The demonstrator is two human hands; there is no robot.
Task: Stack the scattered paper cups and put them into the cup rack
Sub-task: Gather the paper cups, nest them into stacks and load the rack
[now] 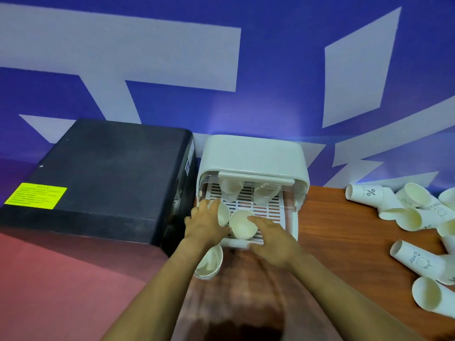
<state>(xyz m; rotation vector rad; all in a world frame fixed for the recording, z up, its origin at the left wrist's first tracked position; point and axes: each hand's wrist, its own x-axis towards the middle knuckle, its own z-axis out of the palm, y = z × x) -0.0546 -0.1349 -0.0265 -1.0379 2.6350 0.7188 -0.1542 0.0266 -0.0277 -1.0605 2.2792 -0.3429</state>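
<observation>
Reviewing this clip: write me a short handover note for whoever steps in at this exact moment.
Left hand: fingers wrapped around a cup stack at the front left of the cup rack tray.
Right hand: fingers on the rim of a second front stack.
Done: two stacks stand at the back of the tray.
Left: settle both front stacks; one stack lies on the table under the left forearm; a loose cup pile lies on the wooden table to the right, to be stacked and racked.
</observation>
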